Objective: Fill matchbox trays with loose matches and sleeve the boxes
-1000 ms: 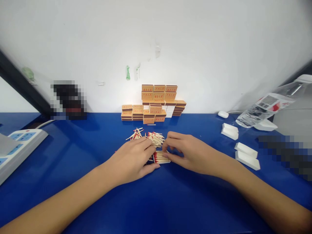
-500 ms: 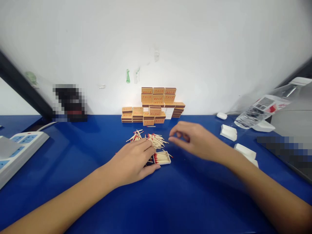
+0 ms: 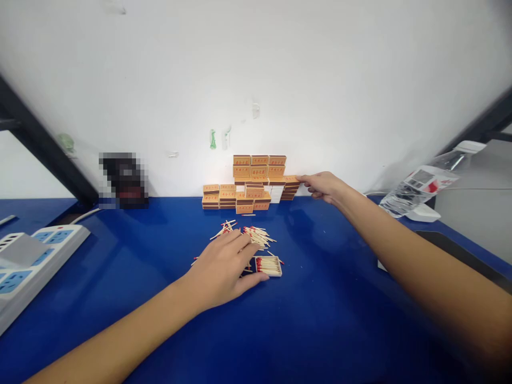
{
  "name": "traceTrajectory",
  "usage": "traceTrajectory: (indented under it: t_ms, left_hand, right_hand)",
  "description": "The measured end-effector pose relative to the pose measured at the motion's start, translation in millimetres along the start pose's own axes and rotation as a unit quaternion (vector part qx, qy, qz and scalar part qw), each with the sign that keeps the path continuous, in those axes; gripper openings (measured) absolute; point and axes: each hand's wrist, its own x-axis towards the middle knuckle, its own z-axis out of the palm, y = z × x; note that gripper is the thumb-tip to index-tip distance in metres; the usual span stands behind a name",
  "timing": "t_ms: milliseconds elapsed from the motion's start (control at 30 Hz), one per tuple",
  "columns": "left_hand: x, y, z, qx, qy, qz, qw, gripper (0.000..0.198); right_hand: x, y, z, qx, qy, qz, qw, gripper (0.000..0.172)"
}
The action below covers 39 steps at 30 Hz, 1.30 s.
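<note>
My left hand [image 3: 226,269] rests palm down beside an open matchbox tray [image 3: 269,266] filled with red-tipped matches. Its fingers are spread, the thumb along the tray's front edge and the index finger behind its left end. Loose matches [image 3: 258,236] lie in a heap just past the fingers, with a smaller heap [image 3: 227,228] to the left, and the hand hides some of them. At the wall, my right hand [image 3: 323,186] pinches the right end of the top matchbox [image 3: 291,179] on the right-hand stack.
Several orange matchboxes [image 3: 259,171] are stacked against the white wall. A power strip [image 3: 44,256] lies at the left, near a blurred dark object [image 3: 130,181]. At the right, a plastic bottle [image 3: 420,184] leans over a white item [image 3: 424,213], with a dark flat object [image 3: 460,256] nearer.
My right hand has moved forward from above the table to the right-hand matchbox stack and closed on its top box. My left hand stays by the tray. The view has tilted up slightly.
</note>
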Motion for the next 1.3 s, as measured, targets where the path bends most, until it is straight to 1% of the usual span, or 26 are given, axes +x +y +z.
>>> traceTrajectory:
  t_ms: [67,133,200,267,300,333,400,433,467,533,633,767,833,900,933,1000,1033,1067,1167,1233,1300]
  left_hand:
    - [1.3,-1.4,-3.4,0.008,0.021,-0.003,1.0,0.045]
    - [2.7,-3.1,-6.5,0.025,0.043,-0.015,0.999,0.045]
    - [4.3,-5.0,-9.2,0.038,0.076,-0.042,0.996,0.044]
    - [5.8,-7.2,-11.6,0.038,0.114,-0.072,0.99,0.043]
    - [6.4,-8.3,-12.7,0.033,0.131,-0.084,0.987,0.044]
    - [6.9,-9.4,-13.7,0.024,0.142,-0.089,0.985,0.048]
    - [7.5,-11.6,-14.9,0.004,0.148,-0.089,0.985,0.056]
    - [7.7,-12.5,-15.2,-0.007,0.144,-0.084,0.986,0.059]
    - [7.7,-13.1,-15.1,-0.017,0.136,-0.076,0.988,0.057]
    - [7.8,-13.5,-14.2,-0.032,0.117,-0.062,0.991,0.046]
    - [8.0,-11.7,-12.6,-0.048,0.107,-0.05,0.992,0.033]
    - [8.6,-9.3,-12.5,-0.056,0.117,-0.043,0.991,0.031]
    - [8.9,-11.0,-13.4,-0.057,0.121,-0.047,0.99,0.028]
    - [9.3,-15.5,-14.7,-0.057,0.121,-0.064,0.989,0.028]
    - [9.6,-18.5,-15.5,-0.058,0.116,-0.075,0.989,0.028]
    - [10.2,-24.9,-17.2,-0.069,0.097,-0.093,0.989,0.03]
    - [10.5,-27.9,-18.1,-0.078,0.083,-0.099,0.989,0.031]
    - [10.8,-30.5,-19.0,-0.088,0.069,-0.102,0.988,0.03]
    - [11.4,-35.8,-20.8,-0.116,0.038,-0.109,0.986,0.03]
    - [11.4,-38.2,-21.2,-0.133,0.022,-0.116,0.984,0.031]
    - [11.2,-40.2,-21.1,-0.146,0.008,-0.124,0.981,0.03]
  right_hand:
    - [-5.2,-2.7,-3.2,0.036,0.002,0.0,0.999,0.032]
    - [-17.1,-4.5,-9.8,0.07,0.011,-0.01,0.997,0.033]
    - [-38.1,-4.7,-14.9,0.102,0.016,-0.031,0.994,0.034]
    - [-68.6,-3.4,-13.5,0.13,-0.006,-0.056,0.99,0.037]
    - [-86.4,-2.3,-9.7,0.138,-0.032,-0.064,0.988,0.039]
    - [-104.8,-1.1,-4.1,0.146,-0.076,-0.069,0.984,0.04]
    - [-139.1,1.1,10.3,0.163,-0.219,-0.083,0.958,0.041]
    - [-152.9,1.9,17.5,0.161,-0.265,-0.079,0.948,0.041]
    - [-163.5,2.7,23.9,0.166,-0.287,-0.076,0.94,0.041]
    - [-175.0,4.5,32.4,0.17,-0.299,-0.075,0.936,0.042]
    - [-175.8,9.8,35.0,0.162,-0.302,-0.07,0.937,0.043]
    - [-172.8,18.6,30.5,0.144,-0.307,-0.063,0.939,0.043]
    - [-173.3,21.5,27.2,0.104,-0.294,-0.096,0.945,0.041]
    - [-174.3,23.6,23.2,0.018,-0.273,-0.182,0.945,0.039]
    - [-174.9,24.5,21.0,-0.038,-0.272,-0.231,0.933,0.041]
    - [-175.7,25.9,17.0,-0.138,-0.296,-0.3,0.896,0.049]
    - [-175.7,26.4,15.3,-0.171,-0.315,-0.314,0.879,0.048]
    - [-175.3,26.6,13.7,-0.19,-0.331,-0.317,0.868,0.044]
    - [-169.4,26.2,8.5,-0.193,-0.34,-0.319,0.864,0.029]
    - [-161.3,25.4,3.3,-0.175,-0.338,-0.322,0.867,0.03]
    - [-151.6,24.8,-2.8,-0.144,-0.344,-0.307,0.876,0.034]
